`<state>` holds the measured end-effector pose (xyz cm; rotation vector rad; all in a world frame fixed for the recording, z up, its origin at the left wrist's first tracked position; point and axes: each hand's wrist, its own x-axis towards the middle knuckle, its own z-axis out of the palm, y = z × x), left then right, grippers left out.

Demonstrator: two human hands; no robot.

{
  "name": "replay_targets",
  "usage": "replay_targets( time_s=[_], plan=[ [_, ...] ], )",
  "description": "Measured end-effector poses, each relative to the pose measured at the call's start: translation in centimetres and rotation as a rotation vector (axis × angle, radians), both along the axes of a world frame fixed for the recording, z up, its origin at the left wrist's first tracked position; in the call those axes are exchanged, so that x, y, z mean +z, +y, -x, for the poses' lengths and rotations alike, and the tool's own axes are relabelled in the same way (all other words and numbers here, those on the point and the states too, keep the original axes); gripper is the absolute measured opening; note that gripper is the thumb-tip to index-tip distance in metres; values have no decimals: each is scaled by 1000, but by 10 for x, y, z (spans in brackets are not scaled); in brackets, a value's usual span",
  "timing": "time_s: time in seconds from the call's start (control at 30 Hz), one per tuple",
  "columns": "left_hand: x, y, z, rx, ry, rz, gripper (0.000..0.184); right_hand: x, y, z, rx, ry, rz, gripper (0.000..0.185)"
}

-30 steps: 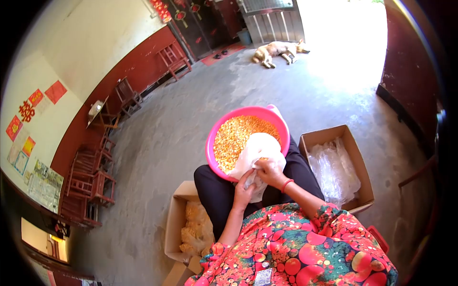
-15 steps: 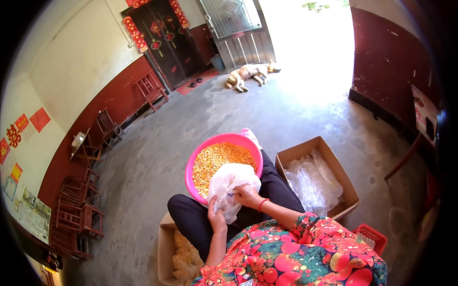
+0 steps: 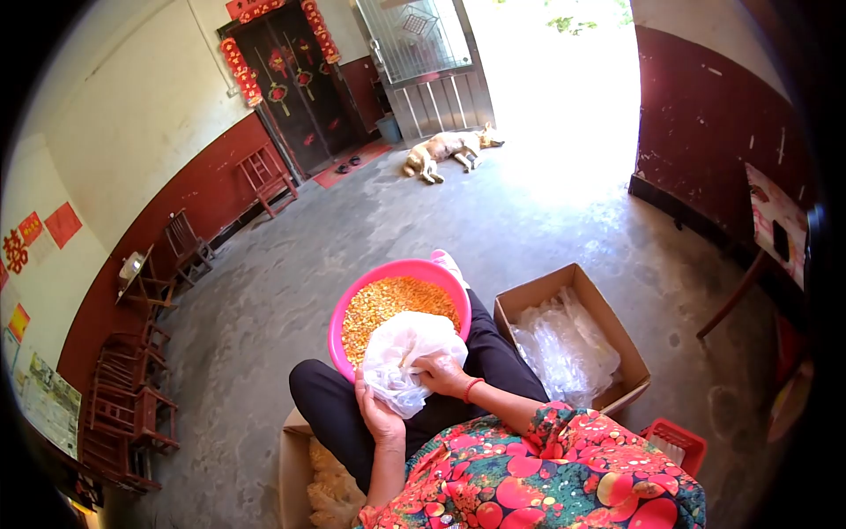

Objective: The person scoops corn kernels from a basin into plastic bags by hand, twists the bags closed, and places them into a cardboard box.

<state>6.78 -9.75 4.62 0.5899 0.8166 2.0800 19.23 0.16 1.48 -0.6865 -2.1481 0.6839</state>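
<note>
A crumpled white plastic bag [image 3: 410, 348] is held over my lap, covering the near part of a pink basin [image 3: 336, 331]. Orange-yellow corn kernels [image 3: 388, 304] fill the basin. My left hand [image 3: 381, 414] grips the bag's left side, its thumb and fingertips partly hidden by the plastic. From the right, my right hand [image 3: 448, 377], with a red band at the wrist, pinches the bag; its fingertips are partly covered by the folds. What the bag contains cannot be made out.
To my right stands a cardboard box [image 3: 630, 388] of clear plastic bags [image 3: 564, 348], with a red basket [image 3: 692, 445] behind it. Another cardboard box [image 3: 291, 467] with yellowish contents sits at my left. A dog [image 3: 449, 152] lies by the doorway. Wooden chairs [image 3: 132, 397] line the left wall.
The bag has spread wider and rounder between my hands. My right hand has shifted its grip lower on the bag. The whole view has tilted slightly, moving everything left and down.
</note>
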Motion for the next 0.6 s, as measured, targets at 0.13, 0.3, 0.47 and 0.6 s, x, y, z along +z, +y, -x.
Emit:
replay_targets(
  time_s=[0.13, 0.3, 0.47, 0.6],
  plan=[
    [-4, 2, 1, -5, 2, -18, 47, 2, -2, 0, -19, 78, -66, 16],
    [-26, 4, 8, -34, 15, 116, 45, -2, -1, 0, -2, 61, -53, 13],
    [-38, 3, 2, -248, -127, 193, 42, -1, -1, 0, 4, 43, -86, 13],
    [-52, 4, 3, -351, -149, 276, 39, -8, 1, 1, 8, 54, -90, 11]
  ],
)
